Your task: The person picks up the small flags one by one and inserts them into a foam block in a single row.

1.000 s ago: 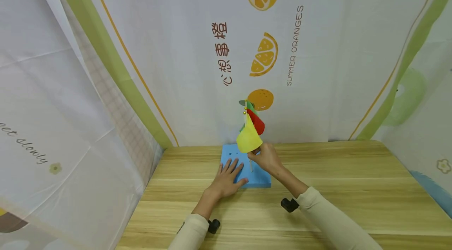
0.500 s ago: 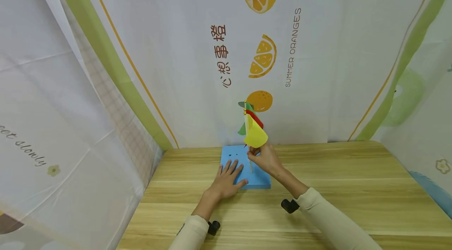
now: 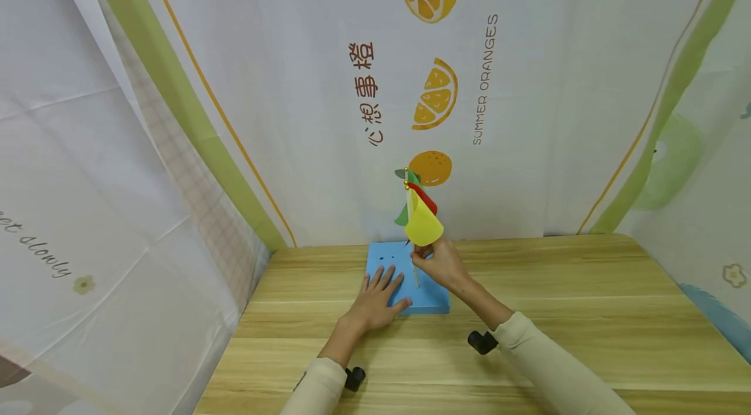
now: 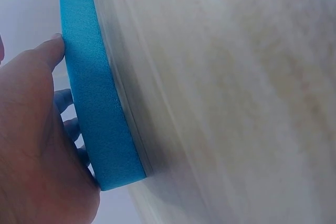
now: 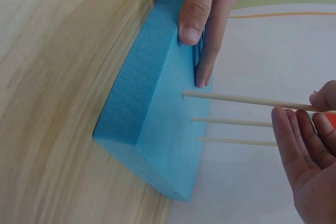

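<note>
A blue foam block (image 3: 431, 301) lies flat on the table. My left hand (image 3: 374, 304) rests on its top with fingers spread; in the left wrist view the thumb lies along its edge. Three thin wooden sticks stand in the foam in a row. Between thumb and fingers, my right hand (image 3: 444, 265) pinches the nearest stick (image 5: 241, 98), which carries a yellow flag (image 3: 424, 223). Behind it show a red flag (image 3: 427, 199) and a green flag (image 3: 402, 215), partly hidden. The other sticks, a middle stick (image 5: 231, 122) and a far stick (image 5: 236, 141), stand free of my fingers.
Small dark holes (image 3: 382, 258) mark the block's far left part. The wooden table (image 3: 557, 311) extends around the block. A white printed curtain (image 3: 317, 141) hangs right behind the table's far edge, and more cloth hangs at both sides.
The yellow flag has swung to the right, covering more of the red flag. My left hand stays on the foam, and my right hand keeps its pinch on the stick with hardly any movement.
</note>
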### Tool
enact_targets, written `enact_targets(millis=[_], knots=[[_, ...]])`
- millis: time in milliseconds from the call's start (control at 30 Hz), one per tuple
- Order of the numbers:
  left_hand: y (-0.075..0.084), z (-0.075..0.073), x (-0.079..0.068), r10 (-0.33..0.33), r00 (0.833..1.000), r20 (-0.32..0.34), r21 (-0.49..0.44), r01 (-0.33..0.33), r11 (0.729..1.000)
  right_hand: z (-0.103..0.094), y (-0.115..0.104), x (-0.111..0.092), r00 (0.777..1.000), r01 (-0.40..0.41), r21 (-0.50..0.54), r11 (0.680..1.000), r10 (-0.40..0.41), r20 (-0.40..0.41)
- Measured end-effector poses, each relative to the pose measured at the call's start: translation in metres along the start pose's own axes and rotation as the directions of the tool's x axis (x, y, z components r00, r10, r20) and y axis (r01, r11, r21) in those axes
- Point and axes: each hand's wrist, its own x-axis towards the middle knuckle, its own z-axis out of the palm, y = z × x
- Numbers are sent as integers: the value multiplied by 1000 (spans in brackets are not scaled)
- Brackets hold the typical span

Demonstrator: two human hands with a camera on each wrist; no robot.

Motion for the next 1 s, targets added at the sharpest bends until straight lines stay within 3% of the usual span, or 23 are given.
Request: enact_targets(millis=[233,500,800,1000], knots=[[-1,-1,0,1,1000,-4,6,-1,1000,-1,-2,1,999,-39,-4,999,39,19],[-2,-3,0,6,1000,-13,3,-6,1000,-13,2,0,1000,-19,-28,999,20,22],[-4,-5,-1,19,998,-56,-11,-20,1000,-41,17,-8,998,-53,19,998,52,18],[-9,-11,1,52,989,-140,7,-52,999,-67,33,-16,997,-80,3,997,80,7]])
